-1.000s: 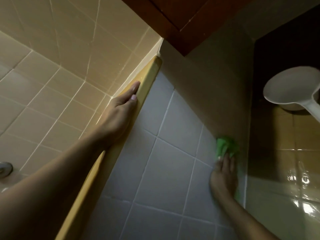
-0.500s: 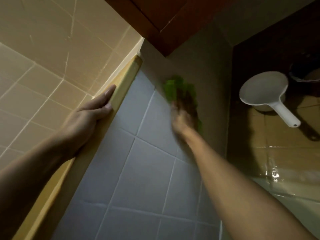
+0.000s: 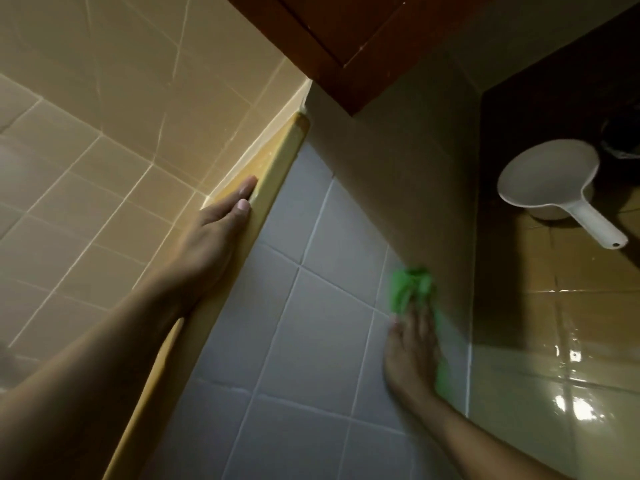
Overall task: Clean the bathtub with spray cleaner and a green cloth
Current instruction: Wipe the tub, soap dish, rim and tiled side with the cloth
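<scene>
Left hand (image 3: 211, 244): it is lying flat along the yellow rim (image 3: 277, 168) of the tub wall, fingers straight and held together, thumb tucked beside them, holding nothing. Right hand (image 3: 410, 351): it is pressing the green cloth (image 3: 410, 289) against the grey tiled face (image 3: 294, 341) below the rim, its fingers laid out over the cloth rather than curled round it (motion blur is softening the fingertips). The cloth is bunching above the fingertips, and a strip of it is showing along the far side of the palm; it is sitting near the vertical corner where the grey tiles are meeting a plain beige wall (image 3: 398, 202). Both forearms are reaching in from the lower edge. Beyond the rim, on the left, beige tiles (image 3: 86, 202) are sloping away. A dark red-brown wooden panel (image 3: 346, 36) is overhanging the corner at the top. On the right, the glossy brown floor (image 3: 571, 341) is reflecting light, and a white dipper (image 3: 547, 178) is lying on it, well apart from the cloth, handle pointing lower right.
</scene>
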Tool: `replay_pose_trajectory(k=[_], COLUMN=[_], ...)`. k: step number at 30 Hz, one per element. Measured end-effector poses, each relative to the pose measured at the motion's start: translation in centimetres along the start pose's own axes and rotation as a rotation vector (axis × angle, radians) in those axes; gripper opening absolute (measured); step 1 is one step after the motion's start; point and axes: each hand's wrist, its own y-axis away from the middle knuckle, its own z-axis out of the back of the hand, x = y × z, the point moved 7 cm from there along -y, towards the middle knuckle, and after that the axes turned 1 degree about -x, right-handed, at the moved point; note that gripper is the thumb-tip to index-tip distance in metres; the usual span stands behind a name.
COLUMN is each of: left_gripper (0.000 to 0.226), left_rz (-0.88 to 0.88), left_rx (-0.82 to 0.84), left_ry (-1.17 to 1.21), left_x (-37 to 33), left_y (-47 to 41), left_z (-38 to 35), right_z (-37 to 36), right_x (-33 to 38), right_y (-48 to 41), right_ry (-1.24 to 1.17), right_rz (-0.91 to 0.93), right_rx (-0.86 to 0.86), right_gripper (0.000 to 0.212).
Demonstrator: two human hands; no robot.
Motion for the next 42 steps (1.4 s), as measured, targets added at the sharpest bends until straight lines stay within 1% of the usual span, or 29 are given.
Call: replay_pose_trajectory(k=[3, 5, 6, 8, 9, 11, 14, 16, 17, 19, 22, 23, 25, 27, 29, 31, 34, 37, 39, 40, 42], left_gripper=[0.041, 0.041, 0.041, 0.04, 0.04, 0.039, 0.04, 0.04, 0.04, 0.041, 0.044, 0.045, 0.046, 0.044, 0.042, 0.04, 0.037, 0.043, 0.044, 0.043, 0.041], left_rz=[0.028, 0.011, 0.001, -0.006, -0.01, -0.02, -0.04, -0.026, -0.02, -0.022, -0.025, -0.019, -0.013, -0.012, -0.02, -0.03, -0.056, -0.072, -0.075, -0.08, -0.091], left_rx=[0.012, 0.013, 0.016, 0.013, 0.015, 0.022, 0.026, 0.032, 0.036, 0.044, 0.017, 0.004, -0.004, 0.01, 0.028, 0.025, 0.037, 0.052, 0.053, 0.046, 0.031], left_ry=[0.039, 0.048, 0.039, 0.014, 0.007, -0.008, -0.042, -0.043, -0.041, -0.025, 0.043, 0.054, 0.055, 0.038, 0.017, -0.011, -0.058, -0.088, -0.088, -0.088, -0.081], left_x=[0.1, 0.4, 0.6, 1.4, 2.0, 2.8, 3.7, 4.0, 4.2, 4.2, 4.4, 4.6, 4.9, 5.3, 5.6, 5.7, 5.6, 5.4, 5.3, 5.2, 5.0], left_y=[0.6, 1.4, 2.0, 3.6, 4.5, 6.4, 8.0, 8.4, 8.5, 9.0, 9.5, 9.7, 10.0, 10.3, 10.5, 10.4, 10.0, 9.4, 9.2, 9.1, 8.9], left_z=[0.0, 0.5, 0.7, 1.4, 1.8, 2.5, 3.1, 3.2, 3.2, 3.2, 3.3, 3.4, 3.7, 3.9, 3.9, 4.1, 3.9, 3.8, 3.6, 3.6, 3.4], right_z=[0.1, 0.8, 1.1, 1.4, 1.6, 1.9, 1.6, 0.9, 0.7, 0.6, 0.5, 0.6, 1.0, 1.3, 1.4, 1.1, 1.2, 0.6, -0.1, -0.4, -0.7], right_x=[10.3, 15.3, 17.3, 18.6, 18.3, 15.8, 11.4, 10.3, 10.8, 13.7, 19.5, 20.9, 22.5, 22.5, 20.8, 17.8, 11.2, 2.5, -1.5, -2.3, -1.9], right_y=[1.6, 1.4, 0.6, -2.5, -4.3, -6.9, -5.9, -2.8, -1.0, 3.0, 7.2, 7.6, 6.6, 4.2, 1.1, -1.6, -3.6, -2.9, -1.1, -0.1, 1.6], right_ry=[-0.005, -0.027, -0.015, 0.001, 0.015, -0.005, -0.077, -0.09, -0.08, -0.059, -0.026, -0.027, -0.044, -0.057, -0.035, 0.001, -0.003, -0.052, -0.073, -0.076, -0.073], right_rz=[0.362, 0.499, 0.526, 0.503, 0.453, 0.289, 0.062, 0.033, 0.069, 0.234, 0.53, 0.582, 0.616, 0.596, 0.508, 0.368, 0.219, -0.021, -0.145, -0.159, -0.146], right_rx=[0.047, 0.04, 0.048, 0.055, 0.06, 0.058, 0.002, -0.047, -0.07, -0.086, -0.026, -0.011, 0.014, 0.043, 0.065, 0.091, 0.029, 0.048, 0.061, 0.051, 0.027], right_gripper=[0.06, 0.056, 0.056, 0.059, 0.061, 0.058, 0.056, 0.058, 0.062, 0.071, 0.061, 0.06, 0.059, 0.059, 0.06, 0.058, 0.062, 0.06, 0.064, 0.068, 0.063])
